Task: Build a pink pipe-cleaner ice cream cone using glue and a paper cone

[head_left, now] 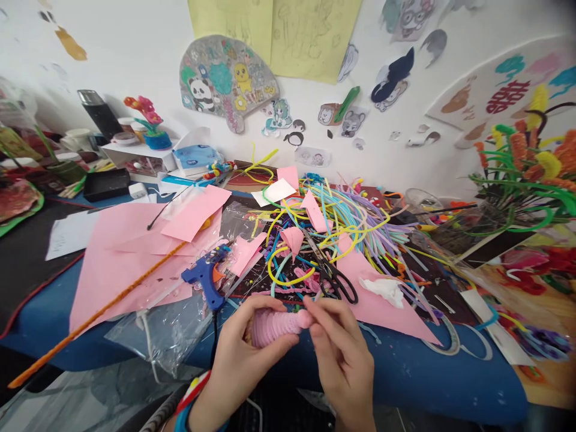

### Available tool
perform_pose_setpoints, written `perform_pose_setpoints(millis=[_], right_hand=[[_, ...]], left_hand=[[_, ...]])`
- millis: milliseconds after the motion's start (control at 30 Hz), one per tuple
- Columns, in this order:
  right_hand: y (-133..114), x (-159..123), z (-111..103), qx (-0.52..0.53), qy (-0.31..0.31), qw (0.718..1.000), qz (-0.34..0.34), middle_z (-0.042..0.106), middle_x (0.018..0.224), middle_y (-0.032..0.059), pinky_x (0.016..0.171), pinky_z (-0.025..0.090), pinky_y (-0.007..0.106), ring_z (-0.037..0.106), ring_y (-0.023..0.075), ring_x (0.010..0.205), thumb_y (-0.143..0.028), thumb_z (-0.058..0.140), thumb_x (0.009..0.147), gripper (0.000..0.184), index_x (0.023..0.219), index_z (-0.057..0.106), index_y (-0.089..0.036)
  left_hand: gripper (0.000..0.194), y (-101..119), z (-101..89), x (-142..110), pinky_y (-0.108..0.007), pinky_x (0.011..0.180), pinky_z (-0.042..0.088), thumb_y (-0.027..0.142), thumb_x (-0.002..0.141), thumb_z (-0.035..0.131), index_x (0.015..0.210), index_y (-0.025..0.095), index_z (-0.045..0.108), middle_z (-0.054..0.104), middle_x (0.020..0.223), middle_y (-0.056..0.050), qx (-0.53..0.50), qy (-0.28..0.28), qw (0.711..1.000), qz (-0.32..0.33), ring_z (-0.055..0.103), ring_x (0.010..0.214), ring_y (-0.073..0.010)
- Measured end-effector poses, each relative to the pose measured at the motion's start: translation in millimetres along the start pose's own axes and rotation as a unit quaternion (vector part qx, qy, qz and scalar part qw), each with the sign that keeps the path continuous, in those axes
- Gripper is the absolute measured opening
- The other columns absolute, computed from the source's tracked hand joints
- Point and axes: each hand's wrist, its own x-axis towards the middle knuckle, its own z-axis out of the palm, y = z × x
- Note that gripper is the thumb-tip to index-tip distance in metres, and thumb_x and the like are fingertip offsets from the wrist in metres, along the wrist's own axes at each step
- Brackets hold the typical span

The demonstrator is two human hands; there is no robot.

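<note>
A pink coiled pipe-cleaner piece [274, 327], ridged along its body with a small rounded end at the right, lies sideways in front of me. My left hand [240, 354] is wrapped round its wider end, the thumb along the lower side. At the rounded end, the fingertips of my right hand [344, 354] are pinched together; a bit of pale pink shows between them, its shape mostly hidden. Just beyond my hands are black-handled scissors [335, 276] and a blue hot glue gun [207, 279].
Loose pipe cleaners [360, 216] heap up at the table's middle. Pink paper sheets [130, 252] lie on both sides. A long orange stick [112, 303] overhangs the front left edge. Clear plastic bags [166, 336] lie near the glue gun; a pipe-cleaner bouquet [526, 168] stands right.
</note>
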Motion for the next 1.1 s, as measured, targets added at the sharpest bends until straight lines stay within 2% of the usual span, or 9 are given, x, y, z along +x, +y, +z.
perform_pose_setpoints(millis=[100, 200, 367, 467, 600, 700, 767, 933, 1100], right_hand=[[3, -5, -1, 0.011, 0.034, 0.998, 0.044, 0.056, 0.106, 0.0027, 0.083, 0.053, 0.027, 0.057, 0.0145, 0.094, -0.02, 0.038, 0.103, 0.047, 0.146, 0.047, -0.035], [7, -14, 4, 0.01, 0.014, 0.998, 0.055, 0.056, 0.107, 0.0033, 0.087, 0.053, 0.032, 0.057, 0.0171, 0.097, -0.028, 0.046, 0.101, 0.046, 0.146, 0.043, -0.033], [7, -27, 21, -0.047, -0.007, 0.998, 0.035, 0.054, 0.13, 0.0083, 0.097, 0.052, 0.037, 0.055, 0.0229, 0.119, -0.032, 0.063, 0.092, 0.055, 0.142, 0.041, -0.028], [7, -31, 26, -0.055, 0.012, 0.998, 0.027, 0.054, 0.13, 0.0092, 0.1, 0.051, 0.038, 0.054, 0.0232, 0.121, -0.025, 0.06, 0.09, 0.051, 0.139, 0.043, -0.025], [13, -40, 26, -0.038, 0.04, 0.998, 0.039, 0.052, 0.13, 0.0107, 0.102, 0.05, 0.041, 0.054, 0.0254, 0.121, -0.025, 0.065, 0.084, 0.062, 0.14, 0.039, -0.025], [18, -51, 23, 0.032, 0.05, 0.993, 0.097, 0.052, 0.13, 0.0105, 0.103, 0.049, 0.043, 0.055, 0.0263, 0.12, -0.024, 0.063, 0.085, 0.058, 0.138, 0.041, -0.027], [19, -59, 20, 0.122, 0.056, 0.98, 0.15, 0.053, 0.131, 0.0105, 0.103, 0.048, 0.044, 0.055, 0.0284, 0.122, -0.034, 0.06, 0.087, 0.052, 0.136, 0.044, -0.027], [18, -74, 11, 0.259, 0.043, 0.938, 0.225, 0.056, 0.128, 0.0107, 0.101, 0.047, 0.045, 0.056, 0.0323, 0.119, -0.066, 0.064, 0.08, 0.065, 0.131, 0.053, -0.028], [17, -74, 1, 0.25, 0.044, 0.944, 0.21, 0.057, 0.124, 0.009, 0.102, 0.043, 0.043, 0.053, 0.0306, 0.12, -0.068, 0.066, 0.078, 0.062, 0.126, 0.059, -0.029]], left_hand=[[0.028, 2, 5.7, 7, -0.024, 0.074, 0.052, 0.034, 0.073, 0.084, 0.094, 0.022, 0.07, 0.07, 0.091, -0.001, -0.179, -0.013, 0.977, -0.115, 0.065, 0.085, -0.0176], [0.036, 5, 15.1, 12, -0.021, 0.067, 0.05, 0.042, 0.074, 0.082, 0.1, 0.021, 0.068, 0.069, 0.09, -0.001, -0.318, 0.007, 0.925, -0.208, 0.062, 0.077, -0.0139], [0.039, 4, 29.4, 11, -0.023, 0.072, 0.052, 0.044, 0.074, 0.082, 0.105, 0.022, 0.072, 0.069, 0.093, -0.002, -0.37, 0.018, 0.893, -0.257, 0.064, 0.083, -0.0166], [0.037, 1, 33.2, 5, -0.026, 0.082, 0.053, 0.044, 0.078, 0.078, 0.108, 0.024, 0.074, 0.071, 0.101, -0.003, -0.376, 0.0, 0.893, -0.247, 0.065, 0.094, -0.0201], [0.033, -4, 35.7, -5, -0.03, 0.093, 0.05, 0.045, 0.085, 0.072, 0.113, 0.027, 0.072, 0.07, 0.114, -0.004, -0.36, -0.057, 0.904, -0.221, 0.063, 0.11, -0.0236], [0.034, -10, 37.5, -8, -0.031, 0.101, 0.045, 0.048, 0.092, 0.061, 0.12, 0.03, 0.068, 0.066, 0.126, -0.004, -0.364, -0.077, 0.908, -0.19, 0.058, 0.12, -0.0224], [0.036, -14, 37.0, -5, -0.03, 0.104, 0.042, 0.049, 0.094, 0.057, 0.124, 0.031, 0.066, 0.064, 0.13, -0.003, -0.352, -0.077, 0.92, -0.157, 0.054, 0.124, -0.0216], [0.029, -19, 26.3, 11, -0.03, 0.101, 0.042, 0.039, 0.099, 0.053, 0.121, 0.031, 0.069, 0.068, 0.12, -0.004, -0.236, -0.112, 0.963, -0.073, 0.057, 0.116, -0.0207], [0.022, -14, 13.6, 24, -0.026, 0.09, 0.047, 0.03, 0.098, 0.056, 0.102, 0.031, 0.078, 0.071, 0.098, -0.002, -0.142, -0.152, 0.978, 0.019, 0.062, 0.099, -0.0173]])
